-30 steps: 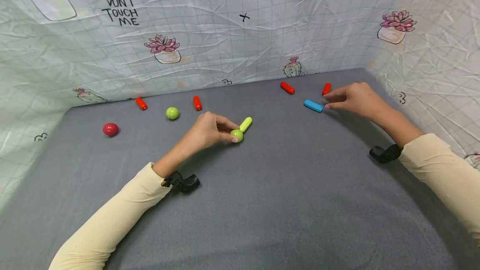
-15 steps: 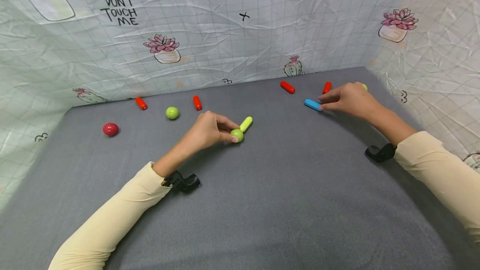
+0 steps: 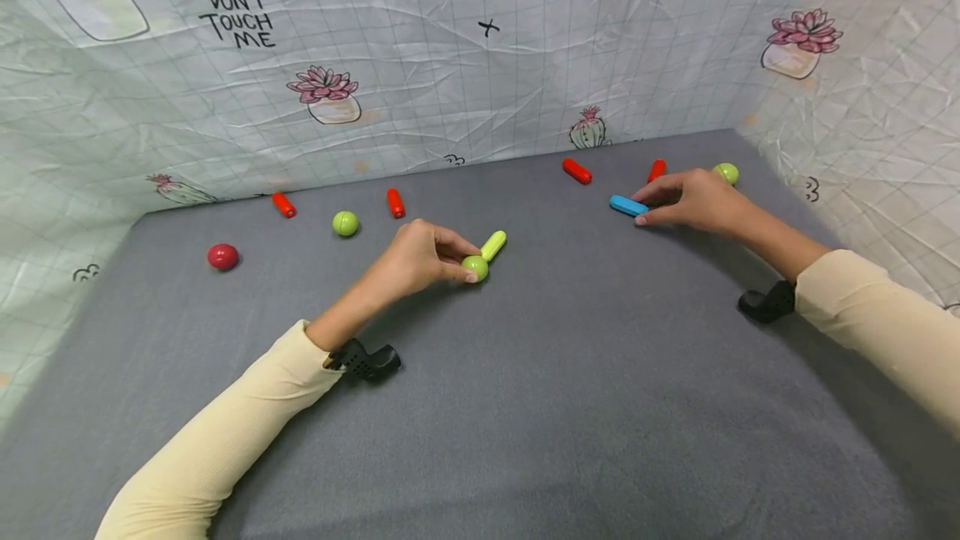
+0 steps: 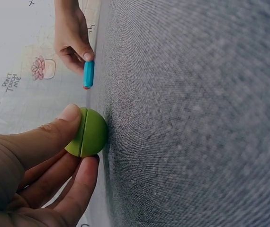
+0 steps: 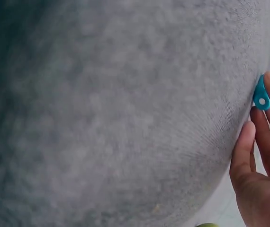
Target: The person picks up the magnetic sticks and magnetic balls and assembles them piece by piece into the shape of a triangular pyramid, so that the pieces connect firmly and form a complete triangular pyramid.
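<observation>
In the head view my left hand [image 3: 423, 261] pinches a green ball [image 3: 475, 268] between thumb and fingers, low over the grey cloth. A seam runs round the ball [image 4: 93, 132], plain in the left wrist view. A yellow-green rod [image 3: 493, 245] with rounded ends lies right behind the ball, its near end at the ball's edge. Further right, my right hand [image 3: 693, 200] pinches the near end of a short blue rod [image 3: 627, 206]. The blue rod's end [image 5: 262, 101] shows a white dot in the right wrist view.
Red rods [image 3: 577, 172] lie along the back, one [image 3: 657, 170] just behind my right hand. One green ball [image 3: 346, 223] and a dark red ball [image 3: 222, 257] sit at the left; another green ball [image 3: 726, 174] is behind my right wrist. A printed curtain [image 3: 420, 48] borders the grey surface.
My right hand has moved left onto the blue rod and now pinches its end. The green ball behind that wrist has come into view. My left hand stays on its ball.
</observation>
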`<control>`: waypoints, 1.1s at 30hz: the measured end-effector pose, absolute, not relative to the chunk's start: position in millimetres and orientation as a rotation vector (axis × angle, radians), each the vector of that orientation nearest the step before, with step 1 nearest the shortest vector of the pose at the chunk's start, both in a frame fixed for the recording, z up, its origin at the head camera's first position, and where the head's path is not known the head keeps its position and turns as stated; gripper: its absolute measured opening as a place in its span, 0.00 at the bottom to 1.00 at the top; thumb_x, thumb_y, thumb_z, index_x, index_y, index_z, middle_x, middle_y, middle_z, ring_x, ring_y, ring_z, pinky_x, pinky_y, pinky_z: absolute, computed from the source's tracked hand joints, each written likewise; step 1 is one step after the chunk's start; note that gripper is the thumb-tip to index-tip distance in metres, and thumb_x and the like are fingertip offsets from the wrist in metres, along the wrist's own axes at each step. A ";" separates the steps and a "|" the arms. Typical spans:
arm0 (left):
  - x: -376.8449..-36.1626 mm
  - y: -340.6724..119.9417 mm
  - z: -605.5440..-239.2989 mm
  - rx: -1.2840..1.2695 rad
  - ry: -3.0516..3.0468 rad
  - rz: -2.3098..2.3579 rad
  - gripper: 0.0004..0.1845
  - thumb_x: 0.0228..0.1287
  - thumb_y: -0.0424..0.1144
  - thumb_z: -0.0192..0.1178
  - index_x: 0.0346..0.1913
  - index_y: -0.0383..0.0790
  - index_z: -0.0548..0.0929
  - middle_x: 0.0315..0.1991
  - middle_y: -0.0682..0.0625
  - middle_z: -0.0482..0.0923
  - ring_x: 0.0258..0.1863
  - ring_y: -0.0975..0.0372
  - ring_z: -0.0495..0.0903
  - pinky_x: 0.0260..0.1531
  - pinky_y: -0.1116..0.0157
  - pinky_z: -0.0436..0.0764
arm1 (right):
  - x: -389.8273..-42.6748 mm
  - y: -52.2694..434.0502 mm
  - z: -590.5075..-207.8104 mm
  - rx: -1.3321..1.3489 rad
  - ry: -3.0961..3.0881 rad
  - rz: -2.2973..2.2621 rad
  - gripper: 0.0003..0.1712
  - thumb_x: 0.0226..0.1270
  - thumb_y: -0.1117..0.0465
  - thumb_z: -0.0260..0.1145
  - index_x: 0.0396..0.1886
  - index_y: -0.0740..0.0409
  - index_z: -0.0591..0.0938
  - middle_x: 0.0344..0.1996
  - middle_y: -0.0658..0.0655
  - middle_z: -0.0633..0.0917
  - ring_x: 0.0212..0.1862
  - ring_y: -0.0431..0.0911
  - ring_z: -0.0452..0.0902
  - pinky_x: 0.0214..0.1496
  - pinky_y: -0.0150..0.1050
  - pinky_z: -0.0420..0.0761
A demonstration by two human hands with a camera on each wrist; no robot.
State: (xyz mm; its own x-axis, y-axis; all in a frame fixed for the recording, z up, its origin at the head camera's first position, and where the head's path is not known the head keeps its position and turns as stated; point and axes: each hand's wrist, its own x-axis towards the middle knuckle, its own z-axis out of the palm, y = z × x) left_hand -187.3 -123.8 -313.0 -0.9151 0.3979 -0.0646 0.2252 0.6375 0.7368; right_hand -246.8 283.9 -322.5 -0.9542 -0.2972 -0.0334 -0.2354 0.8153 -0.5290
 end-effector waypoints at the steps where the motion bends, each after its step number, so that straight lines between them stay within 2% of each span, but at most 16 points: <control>1: -187.4 -123.6 -312.7 0.510 2.639 1.142 0.15 0.52 0.36 0.80 0.45 0.41 0.92 0.37 0.50 0.90 0.38 0.61 0.89 0.36 0.67 0.85 | -247.5 283.4 -322.6 -0.411 2.876 -0.829 0.25 0.63 0.48 0.77 0.56 0.54 0.87 0.52 0.60 0.87 0.49 0.48 0.80 0.38 0.32 0.75; 6: -187.6 -123.0 -311.4 0.510 2.634 1.149 0.15 0.51 0.35 0.80 0.44 0.41 0.92 0.37 0.50 0.90 0.38 0.61 0.89 0.35 0.68 0.84 | -247.9 281.1 -322.2 -0.379 2.882 -0.845 0.22 0.63 0.52 0.77 0.55 0.55 0.88 0.51 0.60 0.88 0.48 0.48 0.80 0.38 0.34 0.75; 12: -187.8 -122.1 -312.5 0.520 2.634 1.152 0.15 0.51 0.36 0.80 0.44 0.41 0.92 0.37 0.51 0.90 0.37 0.62 0.88 0.35 0.68 0.84 | -243.7 283.1 -320.7 -0.370 2.906 -0.863 0.18 0.65 0.56 0.75 0.54 0.55 0.89 0.49 0.61 0.88 0.39 0.46 0.75 0.31 0.34 0.70; 19: -188.8 -119.7 -312.9 0.540 2.653 1.140 0.15 0.50 0.37 0.81 0.43 0.41 0.93 0.34 0.51 0.90 0.34 0.64 0.87 0.34 0.69 0.83 | -235.1 286.9 -317.7 -0.320 2.934 -0.911 0.19 0.64 0.51 0.76 0.53 0.52 0.90 0.48 0.59 0.89 0.39 0.41 0.75 0.30 0.33 0.70; 25: -189.6 -119.3 -312.6 0.526 2.668 1.123 0.15 0.50 0.38 0.81 0.42 0.42 0.93 0.34 0.52 0.90 0.34 0.64 0.87 0.34 0.68 0.83 | -228.2 283.1 -314.7 -0.319 2.930 -0.939 0.20 0.62 0.46 0.77 0.51 0.47 0.91 0.47 0.56 0.90 0.36 0.43 0.72 0.26 0.36 0.65; 30: -189.1 -120.5 -312.7 0.528 2.667 1.122 0.16 0.49 0.38 0.82 0.43 0.41 0.93 0.35 0.51 0.90 0.35 0.64 0.88 0.34 0.68 0.84 | -222.9 274.7 -311.6 -0.348 2.928 -0.939 0.18 0.61 0.48 0.78 0.50 0.46 0.91 0.44 0.54 0.91 0.33 0.43 0.71 0.24 0.36 0.61; 33: -188.9 -120.5 -312.6 0.531 2.666 1.126 0.16 0.49 0.38 0.82 0.42 0.41 0.93 0.35 0.51 0.90 0.35 0.64 0.88 0.34 0.68 0.84 | -221.4 269.1 -311.2 -0.373 2.935 -0.934 0.17 0.60 0.50 0.79 0.48 0.46 0.92 0.42 0.55 0.91 0.29 0.42 0.67 0.23 0.36 0.59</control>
